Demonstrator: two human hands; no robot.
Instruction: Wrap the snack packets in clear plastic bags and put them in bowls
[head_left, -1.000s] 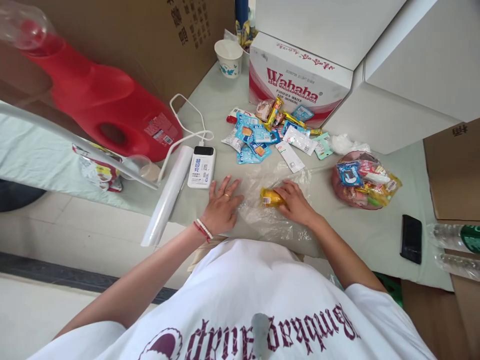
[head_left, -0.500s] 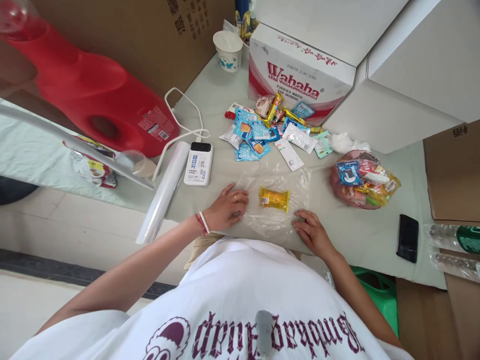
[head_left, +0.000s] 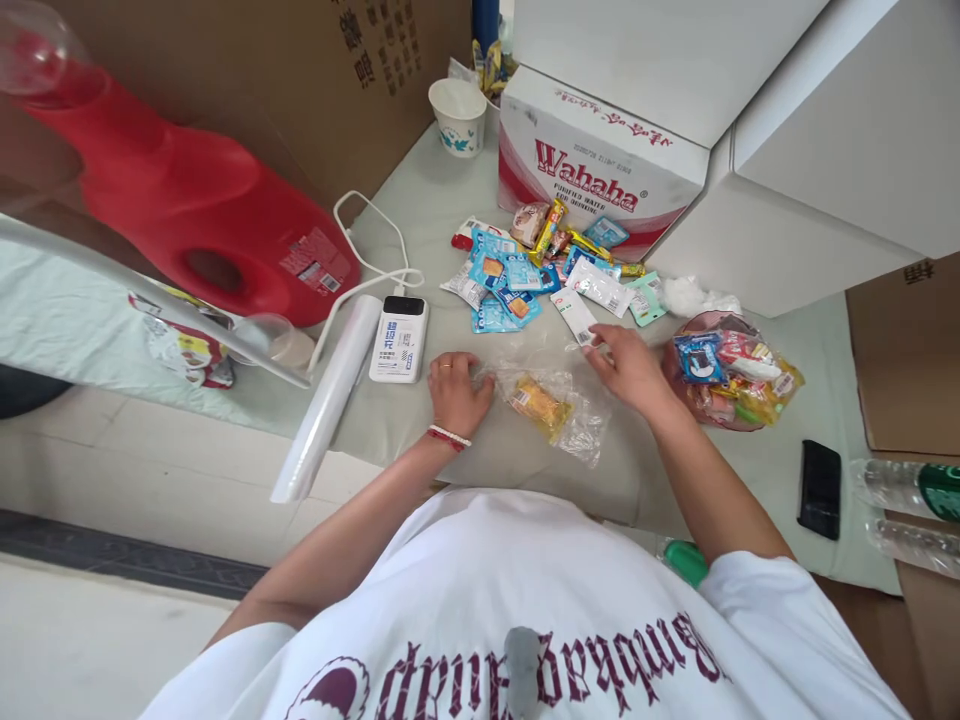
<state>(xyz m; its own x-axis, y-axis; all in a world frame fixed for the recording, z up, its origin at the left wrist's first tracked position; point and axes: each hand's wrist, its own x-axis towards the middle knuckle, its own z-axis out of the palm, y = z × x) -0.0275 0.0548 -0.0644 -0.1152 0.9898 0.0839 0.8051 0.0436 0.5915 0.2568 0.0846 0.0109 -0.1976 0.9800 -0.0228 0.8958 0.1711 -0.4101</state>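
Note:
A small snack in a yellow wrapper [head_left: 541, 402] lies slanted on the table, with crinkled clear plastic film [head_left: 589, 430] around and partly over it. My left hand [head_left: 459, 393] rests palm down left of the snack, thumb apart from the fingers, by the film's left edge. Above and right of the snack, my right hand [head_left: 630, 368] reaches over the film's upper right side. Its fingertips are at the lower end of a white packet [head_left: 574, 315], with thumb and forefinger apart. Whether they touch the packet or the film I cannot make out.
Several blue snack packets [head_left: 495, 270] and other sweets lie before a Wahaha carton [head_left: 600, 170]. A full snack bag [head_left: 735, 370] and a black phone [head_left: 819, 490] are right. A power bank [head_left: 399, 340], film roll [head_left: 326, 400] and red jug [head_left: 217, 220] stand left.
My right hand has moved up and away from me, toward the white packet. The left hand has turned its fingers forward. The film has bunched around the snack, which has tilted.

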